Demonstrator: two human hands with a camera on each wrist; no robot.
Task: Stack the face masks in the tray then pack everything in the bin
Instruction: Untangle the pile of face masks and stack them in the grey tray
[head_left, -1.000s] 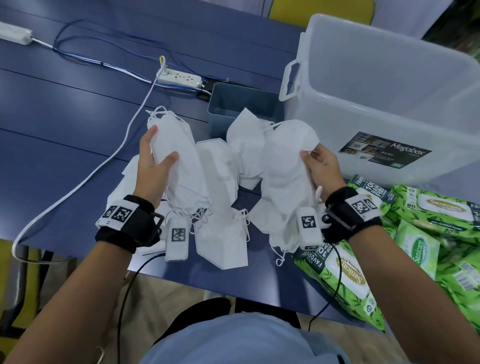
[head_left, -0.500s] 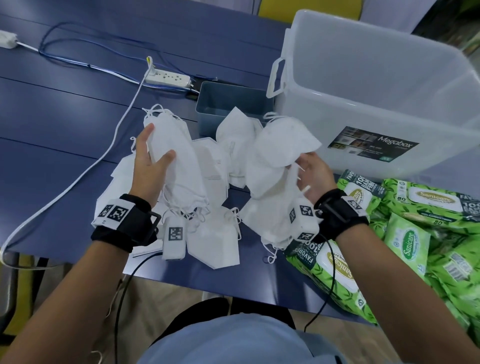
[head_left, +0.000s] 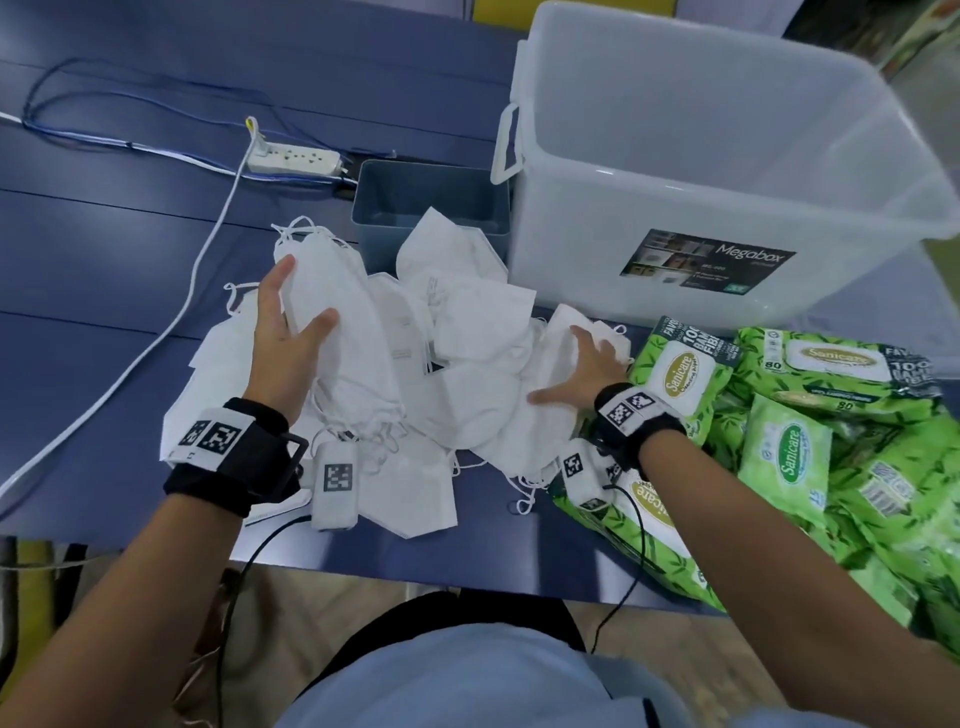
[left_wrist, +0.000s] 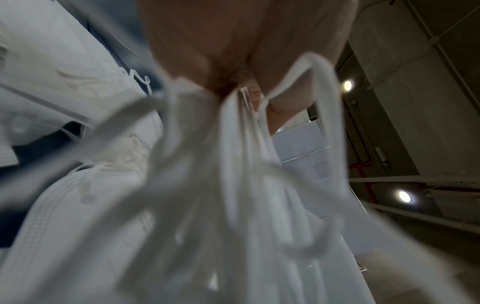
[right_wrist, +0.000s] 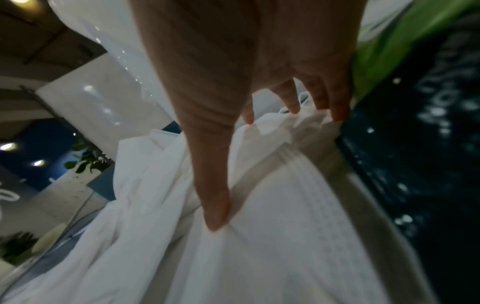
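Note:
Several white face masks (head_left: 478, 405) lie in a loose heap on the blue table, in front of the grey-blue tray (head_left: 374, 208). My left hand (head_left: 283, 338) grips an upright bundle of masks (head_left: 348, 338), thumb on the front and fingers behind; their ear loops (left_wrist: 233, 164) dangle below the palm. At the heap's right edge my right hand (head_left: 582, 369) lies spread on the masks (right_wrist: 285, 205), its thumb (right_wrist: 213, 185) and fingertips touching the fabric. One mask leans over the tray's front rim. The clear plastic bin (head_left: 675, 171) stands to the tray's right.
Several green wet-wipe packs (head_left: 789, 452) are piled at the right, touching my right wrist. A white power strip (head_left: 293, 161) and its cables lie behind the tray; a white cord (head_left: 182, 312) runs down the left. The table's front edge is close to my wrists.
My right hand has come down with the masks it held up and now lies spread on them on the heap. The left hand still holds its bundle in about the same place.

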